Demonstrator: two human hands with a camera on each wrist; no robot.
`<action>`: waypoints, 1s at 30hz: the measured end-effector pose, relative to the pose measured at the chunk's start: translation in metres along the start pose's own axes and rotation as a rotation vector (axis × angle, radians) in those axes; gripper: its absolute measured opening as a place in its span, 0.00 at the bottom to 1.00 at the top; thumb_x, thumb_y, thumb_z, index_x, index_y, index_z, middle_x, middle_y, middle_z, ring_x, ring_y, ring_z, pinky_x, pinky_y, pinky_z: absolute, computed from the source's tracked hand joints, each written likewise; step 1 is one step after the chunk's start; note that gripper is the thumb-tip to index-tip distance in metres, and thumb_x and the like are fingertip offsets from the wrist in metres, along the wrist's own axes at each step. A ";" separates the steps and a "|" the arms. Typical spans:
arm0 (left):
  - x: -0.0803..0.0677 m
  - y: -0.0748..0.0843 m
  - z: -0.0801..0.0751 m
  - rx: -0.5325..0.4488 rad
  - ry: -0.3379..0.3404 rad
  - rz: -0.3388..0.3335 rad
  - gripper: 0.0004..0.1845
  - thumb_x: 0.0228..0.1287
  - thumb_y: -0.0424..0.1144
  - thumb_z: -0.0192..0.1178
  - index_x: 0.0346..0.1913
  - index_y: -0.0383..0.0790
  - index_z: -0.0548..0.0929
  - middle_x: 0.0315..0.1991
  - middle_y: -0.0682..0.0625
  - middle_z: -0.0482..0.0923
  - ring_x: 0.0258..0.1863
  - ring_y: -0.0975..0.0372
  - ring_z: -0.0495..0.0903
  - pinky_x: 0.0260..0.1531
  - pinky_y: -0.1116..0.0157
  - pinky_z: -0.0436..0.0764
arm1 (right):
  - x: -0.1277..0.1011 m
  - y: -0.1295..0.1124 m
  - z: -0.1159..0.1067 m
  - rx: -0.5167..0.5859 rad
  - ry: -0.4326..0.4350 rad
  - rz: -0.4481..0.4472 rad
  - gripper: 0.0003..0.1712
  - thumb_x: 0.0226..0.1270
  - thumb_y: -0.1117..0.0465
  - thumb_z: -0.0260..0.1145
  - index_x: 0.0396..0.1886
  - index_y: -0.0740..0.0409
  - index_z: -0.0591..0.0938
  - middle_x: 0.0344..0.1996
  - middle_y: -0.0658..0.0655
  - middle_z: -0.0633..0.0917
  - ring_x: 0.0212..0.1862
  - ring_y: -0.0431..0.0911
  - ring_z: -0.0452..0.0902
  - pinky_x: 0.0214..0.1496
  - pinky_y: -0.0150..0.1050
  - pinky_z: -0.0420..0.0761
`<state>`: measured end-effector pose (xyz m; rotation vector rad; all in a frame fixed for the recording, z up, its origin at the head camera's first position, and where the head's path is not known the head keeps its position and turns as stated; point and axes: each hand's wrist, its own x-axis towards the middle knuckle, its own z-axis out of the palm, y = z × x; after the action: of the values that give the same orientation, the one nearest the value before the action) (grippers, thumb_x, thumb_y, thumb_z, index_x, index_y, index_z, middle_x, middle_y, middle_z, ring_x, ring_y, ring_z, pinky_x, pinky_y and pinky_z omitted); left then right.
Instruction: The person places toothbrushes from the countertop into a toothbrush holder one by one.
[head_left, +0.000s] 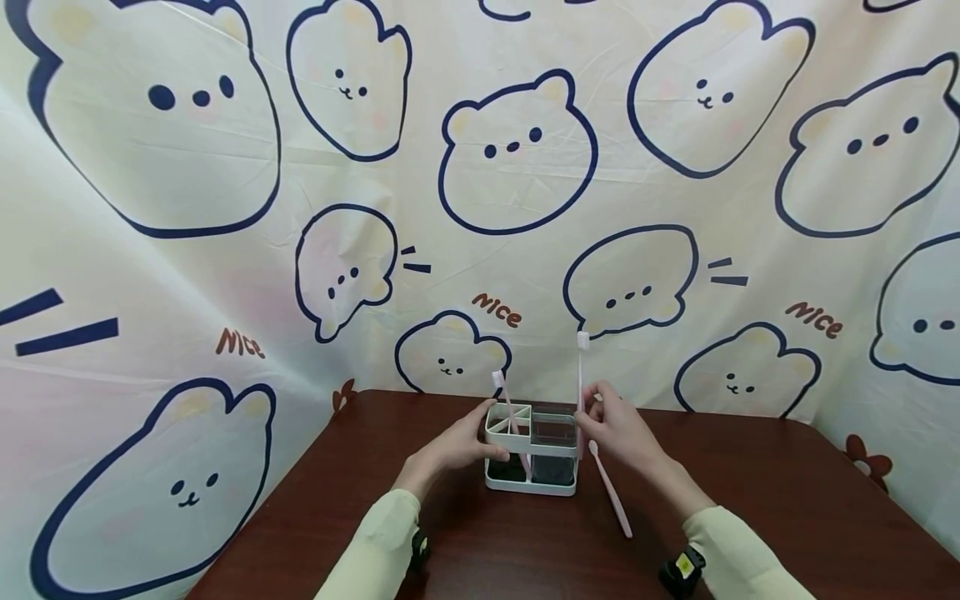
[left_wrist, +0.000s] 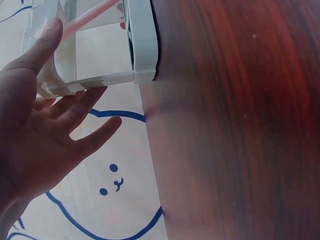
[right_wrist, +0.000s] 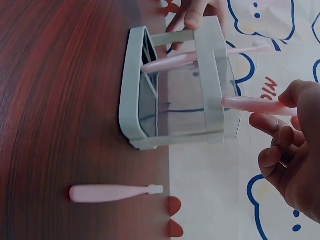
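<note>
Left hand (head_left: 457, 446) at 9 o'clock of toothbrush holder (head_left: 531, 458), fingers relaxed against its rim, right hand (head_left: 618, 429) at 3 o'clock pinching upright pink toothbrush (head_left: 581, 375), 1 toothbrush inside (head_left: 504, 400), another on table (head_left: 611, 492).

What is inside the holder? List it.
In the holder, one pink toothbrush leans in a left compartment. The right hand holds another at its rim. The dark bottom hides anything else.

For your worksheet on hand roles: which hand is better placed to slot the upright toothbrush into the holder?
The right hand: it already pinches the upright toothbrush at the holder rim, while the left hand steadies the holder's other side.
</note>
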<state>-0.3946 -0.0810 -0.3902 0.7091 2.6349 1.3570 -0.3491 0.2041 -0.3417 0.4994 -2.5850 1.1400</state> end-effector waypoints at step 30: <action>0.001 -0.001 0.001 0.000 0.002 -0.002 0.51 0.58 0.47 0.73 0.79 0.49 0.52 0.75 0.42 0.60 0.67 0.50 0.67 0.69 0.39 0.62 | 0.018 -0.041 0.027 -0.037 0.092 -0.053 0.08 0.65 0.57 0.66 0.41 0.53 0.80 0.31 0.52 0.88 0.32 0.44 0.81 0.33 0.36 0.81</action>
<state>-0.3954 -0.0806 -0.3912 0.7050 2.6369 1.3577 -0.3511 0.1543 -0.3256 0.4920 -2.4946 1.0697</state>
